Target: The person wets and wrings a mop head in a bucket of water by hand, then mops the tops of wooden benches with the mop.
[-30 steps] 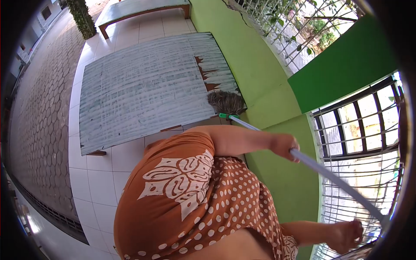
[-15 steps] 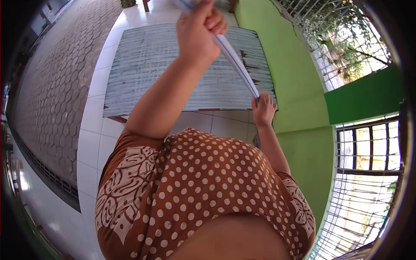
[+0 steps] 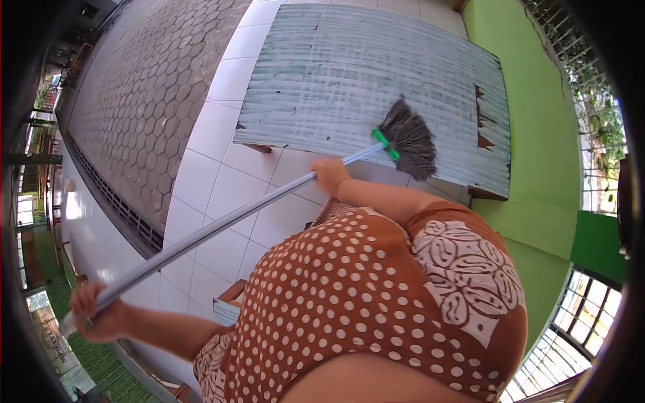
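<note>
A mop slants across the view, its long grey-blue handle (image 3: pixel 225 225) running from lower left up to a green clamp (image 3: pixel 385 144). Dark grey strands (image 3: pixel 411 140) hang from the clamp and appear over the near edge of a low table (image 3: pixel 349 60) with a worn pale blue-green striped top. Whether they touch it, I cannot tell. My left hand (image 3: pixel 97 312) is wrapped round the handle's end at lower left. Closer to the clamp, my right hand (image 3: pixel 329 176) grips the shaft.
White floor tiles (image 3: pixel 215 134) surround the table, with hexagonal paving (image 3: pixel 141 107) beyond them on the left. A green wall (image 3: pixel 537 134) runs along the right, below barred windows (image 3: pixel 591 309). Part of a wooden-edged piece (image 3: pixel 232 295) shows beside my body.
The mop has swung round: its head has come into view over the table. My left hand has moved from top centre to lower left, my right hand leftward. The view has turned.
</note>
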Motion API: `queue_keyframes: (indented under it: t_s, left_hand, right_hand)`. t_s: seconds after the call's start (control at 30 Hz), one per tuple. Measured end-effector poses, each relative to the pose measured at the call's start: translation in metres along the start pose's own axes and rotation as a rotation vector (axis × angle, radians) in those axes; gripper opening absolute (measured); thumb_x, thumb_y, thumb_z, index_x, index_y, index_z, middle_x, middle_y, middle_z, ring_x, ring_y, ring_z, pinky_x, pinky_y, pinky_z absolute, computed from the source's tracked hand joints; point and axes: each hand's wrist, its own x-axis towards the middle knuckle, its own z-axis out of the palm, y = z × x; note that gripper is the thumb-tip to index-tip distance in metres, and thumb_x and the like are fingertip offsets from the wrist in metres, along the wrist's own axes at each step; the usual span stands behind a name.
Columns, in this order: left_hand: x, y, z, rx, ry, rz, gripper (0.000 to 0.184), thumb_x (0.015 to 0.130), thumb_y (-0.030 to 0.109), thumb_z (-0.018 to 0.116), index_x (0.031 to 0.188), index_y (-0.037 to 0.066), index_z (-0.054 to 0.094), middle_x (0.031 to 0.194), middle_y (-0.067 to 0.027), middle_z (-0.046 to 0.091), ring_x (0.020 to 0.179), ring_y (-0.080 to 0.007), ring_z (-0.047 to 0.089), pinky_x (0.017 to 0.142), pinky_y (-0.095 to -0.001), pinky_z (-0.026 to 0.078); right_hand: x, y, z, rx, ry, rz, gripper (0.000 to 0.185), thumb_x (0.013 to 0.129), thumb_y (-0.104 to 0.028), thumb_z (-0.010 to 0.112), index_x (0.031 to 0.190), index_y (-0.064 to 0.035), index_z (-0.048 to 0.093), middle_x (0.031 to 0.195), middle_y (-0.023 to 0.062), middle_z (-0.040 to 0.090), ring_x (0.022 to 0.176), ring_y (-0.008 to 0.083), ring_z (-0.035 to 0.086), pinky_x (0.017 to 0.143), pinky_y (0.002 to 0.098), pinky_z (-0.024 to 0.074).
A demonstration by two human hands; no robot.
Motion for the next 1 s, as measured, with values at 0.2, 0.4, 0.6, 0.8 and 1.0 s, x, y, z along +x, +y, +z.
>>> queue_keyframes:
  t_s: [0.2,0.4,0.6,0.8,1.0]
  left_hand:
    - [-0.051,0.068,0.079,0.348,-0.239,0.191,0.021,0.077,0.018,0.048,0.059,0.011,0.039,0.05,0.0023,0.039,0.041,-0.0098,0.039,0.046,-0.0223,0.036]
    - [-0.032,0.102,0.079,0.524,-0.182,0.324,0.027,0.08,0.022,0.046,0.057,0.013,0.036,0.044,0.0044,0.036,0.036,-0.0078,0.037,0.042,-0.0221,0.036]
    - [0.023,-0.041,0.07,0.078,-0.133,-0.057,0.032,0.067,0.002,0.057,0.053,0.017,0.032,0.041,0.0088,0.034,0.034,-0.0018,0.036,0.034,-0.0151,0.031]
    - [-0.04,-0.335,0.103,-0.031,0.017,-0.494,0.026,0.074,0.016,0.051,0.059,0.017,0.03,0.042,0.0075,0.028,0.034,-0.0018,0.022,0.034,-0.0166,0.019]
    - [-0.12,-0.432,0.109,0.009,-0.623,-0.967,0.013,0.08,0.015,0.054,0.08,0.008,0.043,0.059,-0.0022,0.043,0.067,-0.0192,0.048,0.09,-0.0471,0.037]
  right_hand:
    - [0.079,-0.113,0.018,-0.003,-0.076,-0.446,0.008,0.077,-0.017,0.054,0.081,-0.0165,0.061,0.087,0.0036,0.061,0.088,0.0235,0.058,0.071,0.0445,0.0408]
    - [0.106,-0.113,0.016,0.116,-0.101,-0.506,0.009,0.074,-0.022,0.059,0.08,-0.0159,0.059,0.079,0.0032,0.06,0.084,0.0232,0.058,0.071,0.0438,0.0413]
    - [0.017,0.058,-0.045,0.219,0.337,-0.285,0.005,0.067,-0.015,0.058,0.066,-0.01,0.056,0.067,0.009,0.058,0.069,0.029,0.058,0.062,0.044,0.0436]
    - [-0.124,0.315,-0.091,-0.125,0.543,0.32,0.018,0.07,-0.008,0.056,0.088,-0.0108,0.054,0.088,0.0097,0.057,0.081,0.0312,0.055,0.065,0.0454,0.0436]
    - [-0.197,0.376,-0.138,-0.338,0.305,0.985,0.024,0.063,-0.01,0.069,0.084,-0.0096,0.058,0.092,0.0107,0.058,0.092,0.0298,0.055,0.073,0.0436,0.0455]
